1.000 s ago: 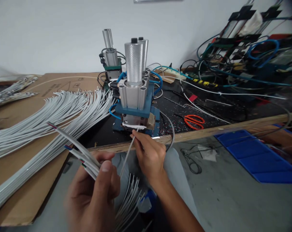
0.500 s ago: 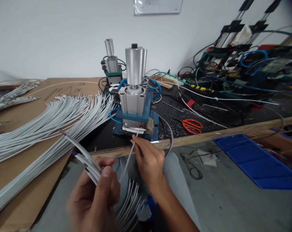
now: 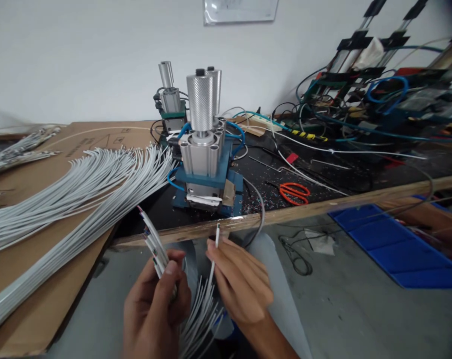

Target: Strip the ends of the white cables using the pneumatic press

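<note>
A small bunch of white cables (image 3: 154, 242) with coloured wire tips is gripped in my left hand (image 3: 156, 299), in front of the bench edge. My right hand (image 3: 241, 279) pinches a single white cable (image 3: 217, 237) near its top end, where a short dark tip shows. Beyond my right hand, on the bench, stands a pneumatic wire-stripping machine (image 3: 201, 154) with a knurled silver cylinder and a blue base. White material lies across its front slot (image 3: 203, 200). Below my hands hang more white cables (image 3: 199, 319), partly hidden by my fingers.
Long bundles of white cables (image 3: 80, 199) lie on cardboard (image 3: 80, 132) at the left. Orange-handled scissors (image 3: 294, 193) and scattered scraps are right of the machine. A second machine (image 3: 169, 102) stands behind. A blue tray (image 3: 390, 249) and another person's arm (image 3: 420, 219) are at right.
My right hand has drawn back from the machine's slot with the cable, whose end is now free and visible. My left hand's bunch has shifted right and tilted more upright.
</note>
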Action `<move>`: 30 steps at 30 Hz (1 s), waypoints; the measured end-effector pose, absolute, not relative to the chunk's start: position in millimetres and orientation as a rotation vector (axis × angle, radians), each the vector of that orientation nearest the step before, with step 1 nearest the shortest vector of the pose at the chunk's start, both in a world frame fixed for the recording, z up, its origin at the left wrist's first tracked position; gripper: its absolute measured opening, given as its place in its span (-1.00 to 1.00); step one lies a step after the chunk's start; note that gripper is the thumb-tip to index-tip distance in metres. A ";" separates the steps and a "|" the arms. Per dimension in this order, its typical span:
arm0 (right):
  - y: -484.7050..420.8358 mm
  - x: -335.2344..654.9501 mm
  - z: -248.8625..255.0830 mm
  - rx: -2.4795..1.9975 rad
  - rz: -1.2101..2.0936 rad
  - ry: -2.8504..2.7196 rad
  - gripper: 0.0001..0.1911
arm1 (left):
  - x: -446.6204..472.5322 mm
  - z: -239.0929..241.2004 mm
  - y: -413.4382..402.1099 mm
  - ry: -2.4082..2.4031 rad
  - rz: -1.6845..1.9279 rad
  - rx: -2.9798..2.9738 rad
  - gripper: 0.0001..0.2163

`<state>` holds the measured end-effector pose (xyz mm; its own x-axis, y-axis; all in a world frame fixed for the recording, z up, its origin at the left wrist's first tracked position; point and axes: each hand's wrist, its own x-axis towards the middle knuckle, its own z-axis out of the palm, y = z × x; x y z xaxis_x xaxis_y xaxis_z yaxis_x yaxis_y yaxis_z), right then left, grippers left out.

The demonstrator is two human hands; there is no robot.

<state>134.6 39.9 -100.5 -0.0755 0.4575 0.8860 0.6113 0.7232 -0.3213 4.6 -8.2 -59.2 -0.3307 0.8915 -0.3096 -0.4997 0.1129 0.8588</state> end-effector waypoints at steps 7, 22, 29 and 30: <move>15.6 165.9 -136.0 -1.093 -0.093 -2.083 -0.59 | 15.0 -75.1 -25.8 1.289 1.287 0.537 -0.55; 13.2 138.8 -85.8 -1.071 0.996 -1.312 -0.55 | 12.9 -92.6 -39.8 1.447 1.079 1.160 -0.58; -8.5 148.9 -97.4 -0.885 1.641 -1.438 -0.44 | 7.3 -76.5 -33.5 1.475 1.234 0.943 -0.63; -9.8 150.8 -98.0 -0.904 1.644 -1.481 -0.43 | 6.8 -73.8 -33.3 1.443 1.189 0.963 -0.64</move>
<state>150.8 -9.8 -98.0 -0.4830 0.8752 -0.0275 -0.0639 -0.0665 -0.9957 6.8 -33.3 -73.8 -0.1918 0.9607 -0.2007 -0.0132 0.2019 0.9793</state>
